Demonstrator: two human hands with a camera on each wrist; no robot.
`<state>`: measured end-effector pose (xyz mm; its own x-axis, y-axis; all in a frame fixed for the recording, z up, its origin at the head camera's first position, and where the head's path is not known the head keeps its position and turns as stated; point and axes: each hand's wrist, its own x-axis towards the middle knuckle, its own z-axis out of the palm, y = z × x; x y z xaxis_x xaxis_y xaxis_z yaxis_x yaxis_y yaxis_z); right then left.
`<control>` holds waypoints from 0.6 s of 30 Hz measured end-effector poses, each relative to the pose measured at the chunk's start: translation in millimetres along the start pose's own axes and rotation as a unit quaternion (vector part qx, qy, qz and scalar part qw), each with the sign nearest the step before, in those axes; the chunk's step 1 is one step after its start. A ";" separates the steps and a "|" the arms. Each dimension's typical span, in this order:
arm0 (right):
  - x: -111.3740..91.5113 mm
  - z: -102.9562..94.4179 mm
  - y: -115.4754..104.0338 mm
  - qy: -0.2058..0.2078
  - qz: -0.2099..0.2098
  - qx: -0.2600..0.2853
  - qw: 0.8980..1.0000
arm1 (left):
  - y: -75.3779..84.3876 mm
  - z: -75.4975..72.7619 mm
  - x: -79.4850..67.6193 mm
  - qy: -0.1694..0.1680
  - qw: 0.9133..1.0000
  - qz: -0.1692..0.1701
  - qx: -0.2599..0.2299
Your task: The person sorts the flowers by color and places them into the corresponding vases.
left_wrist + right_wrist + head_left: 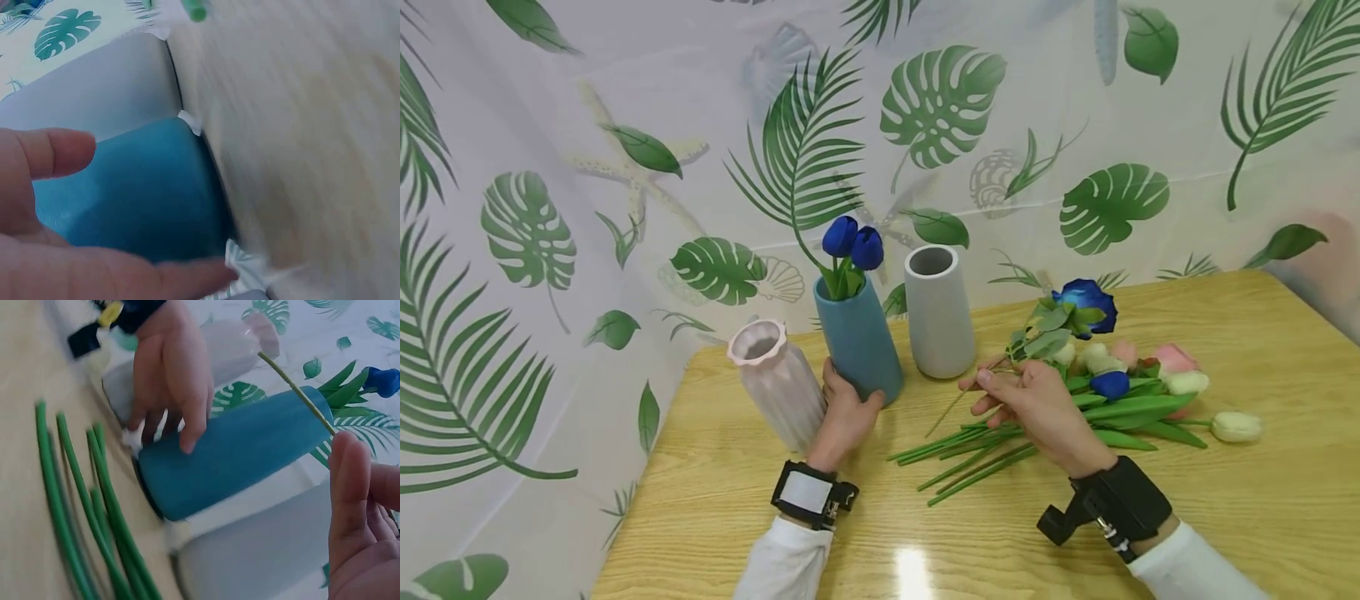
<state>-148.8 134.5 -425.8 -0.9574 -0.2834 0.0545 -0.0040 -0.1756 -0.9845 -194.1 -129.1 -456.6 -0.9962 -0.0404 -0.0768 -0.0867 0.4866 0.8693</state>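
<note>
My left hand [848, 423] holds the lower part of a teal vase [857, 342], its thumb and fingers spread around the front and left side. Two blue tulips [853, 240] with green leaves stand in that vase. My right hand [1047, 410] pinches the thin stem of a blue rose [1086, 307] between thumb and fingertips. The rose's bloom points up and right; its bare stem end slants down to the left, over the table. In the right wrist view the stem [294, 387] overlaps the teal vase.
A white vase [942, 325] stands right of the teal one, a ribbed pale pink vase [782, 392] to its left. Several tulips [1138, 408] lie in a heap under and beyond my right hand, stems toward the left. A leaf-printed cloth [1000, 108] hangs behind the wooden table [985, 542].
</note>
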 end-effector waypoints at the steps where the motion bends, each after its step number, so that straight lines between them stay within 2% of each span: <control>1: 1.2 1.7 -1.0 0.017 -0.014 -0.027 0.999 | 0.4 0.9 1.1 0.006 1.000 0.002 -0.007; 5: 4.9 10.0 -2.0 0.084 -0.080 -0.114 0.987 | 3.5 4.2 4.9 0.034 0.998 0.013 -0.046; 9: 9.2 24.7 -1.5 0.133 -0.167 -0.143 0.966 | 6.8 5.5 6.2 0.051 0.996 0.022 -0.071; 12: 16.0 37.8 -5.5 0.148 -0.252 -0.148 0.945 | 7.9 5.8 8.0 0.056 0.995 0.029 -0.072; 15: 26.7 52.3 -15.4 0.145 -0.337 -0.150 0.918 | 8.4 6.8 9.8 0.059 0.995 0.034 -0.070; 18: 39.9 67.3 -28.6 0.143 -0.393 -0.137 0.898 | 8.9 8.0 10.9 0.070 0.995 0.034 -0.069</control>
<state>-167.4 64.8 -384.2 -0.6622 0.0861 0.7444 -0.7447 0.0348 -0.6665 -205.7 -118.2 -453.7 -0.9894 -0.1384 0.0445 -0.0096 0.3678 0.9299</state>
